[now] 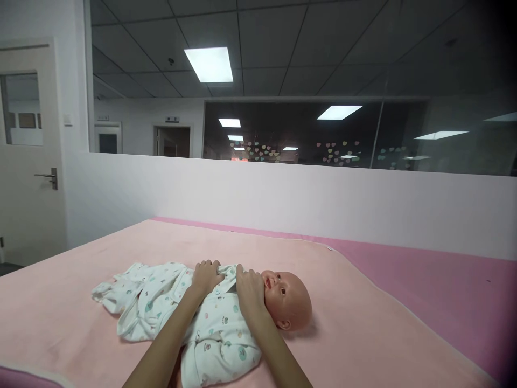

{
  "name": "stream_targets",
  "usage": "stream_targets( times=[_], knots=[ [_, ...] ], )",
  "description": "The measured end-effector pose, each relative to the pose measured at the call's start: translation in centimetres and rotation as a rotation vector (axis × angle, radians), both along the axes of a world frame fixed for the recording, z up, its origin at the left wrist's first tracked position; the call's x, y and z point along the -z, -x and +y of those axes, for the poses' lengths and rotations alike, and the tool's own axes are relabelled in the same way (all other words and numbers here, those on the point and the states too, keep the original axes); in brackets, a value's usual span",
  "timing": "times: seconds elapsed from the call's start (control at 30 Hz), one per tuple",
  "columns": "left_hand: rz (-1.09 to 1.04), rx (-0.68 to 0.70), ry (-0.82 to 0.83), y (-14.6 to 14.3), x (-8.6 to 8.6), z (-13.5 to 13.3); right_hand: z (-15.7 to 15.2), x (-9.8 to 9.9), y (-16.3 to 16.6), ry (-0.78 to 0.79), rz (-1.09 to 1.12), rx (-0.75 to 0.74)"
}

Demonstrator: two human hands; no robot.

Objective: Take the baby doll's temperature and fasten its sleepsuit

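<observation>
Lit ceiling panels [209, 64] show in a wide window [299, 81] above a white wall [291, 202].

The bald baby doll [290, 300] lies on its back across the pale pink sheet [383, 334], head to the right, lips parted. A white baby romper [226, 319] (dotted with small green and dark prints) covers its body, rumpled at the chest, its creased lower part spread leftward.

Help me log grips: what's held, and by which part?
The garment, apparently: right hand near its neck, left hand at its front edge; grips partly hidden.
</observation>
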State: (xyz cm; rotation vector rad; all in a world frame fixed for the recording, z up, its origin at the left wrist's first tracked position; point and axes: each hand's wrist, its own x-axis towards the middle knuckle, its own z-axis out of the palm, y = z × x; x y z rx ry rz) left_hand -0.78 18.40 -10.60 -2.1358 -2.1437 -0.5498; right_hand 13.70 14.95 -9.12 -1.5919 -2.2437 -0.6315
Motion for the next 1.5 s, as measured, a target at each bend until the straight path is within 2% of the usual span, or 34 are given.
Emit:
stream_targets(
  times=[0.13, 0.3, 0.37, 0.47, 0.57, 0.67, 0.73, 0.77, 0.87, 0.93, 1.07, 1.27, 1.5],
  knots=[
    [0.013, -0.007, -0.044, 0.0, -0.3, -0.7, -0.7, -0.6, -0.1, -0.014, 0.024, -0.042],
    [-0.053, 0.06, -0.025, 0.2, -0.6, -1.4, -3.6, -1.7, -0.8, 0.012, -0.066, -0.043],
    [-0.072, 0.083, 0.013, 0.3, -0.7, -1.6, -4.5, -1.7, -1.5, 0.004, -0.105, -0.107],
    [-0.077, 0.082, 0.066, 0.5, -0.9, -1.7, -4.8, -1.6, -3.1, -0.023, -0.13, -0.295],
    [-0.062, 0.082, 0.073, 0.5, -0.9, -1.7, -3.8, -2.5, -5.1, -0.038, 0.005, -0.381],
    [-0.066, 0.099, 0.07, 0.5, -0.9, -1.6, -1.9, -4.1, -7.6, -0.081, 0.265, -0.29],
    [-0.077, 0.1, 0.073, 0.5, -0.8, -1.5, -0.3, -4.7, -9.5, 0.016, 0.49, -0.203],
    [-0.079, 0.099, 0.078, 0.5, -0.8, -1.5, 0.4, -4.8, -10.5, 0.134, 0.622, -0.187],
    [-0.079, 0.089, 0.085, 0.5, -0.7, -1.3, 2.2, -3.7, -13.0, 0.575, 1.031, -0.298],
    [-0.088, 0.095, 0.08, 0.6, -0.6, -1.3, 2.8, -2.7, -13.9, 0.747, 1.24, -0.373],
    [-0.11, 0.1, 0.057, 0.6, -0.4, -1.3, 2.8, -1.8, -14.2, 0.767, 1.408, -0.362],
    [-0.093, 0.101, 0.047, 0.7, -0.4, -1.2, 2.1, -2.6, -14.3, 0.806, 1.319, -0.382],
    [-0.084, 0.112, 0.051, 0.8, -0.4, -1.1, 2.8, -2.1, -14.7, 0.773, 1.354, -0.438]
  ],
)
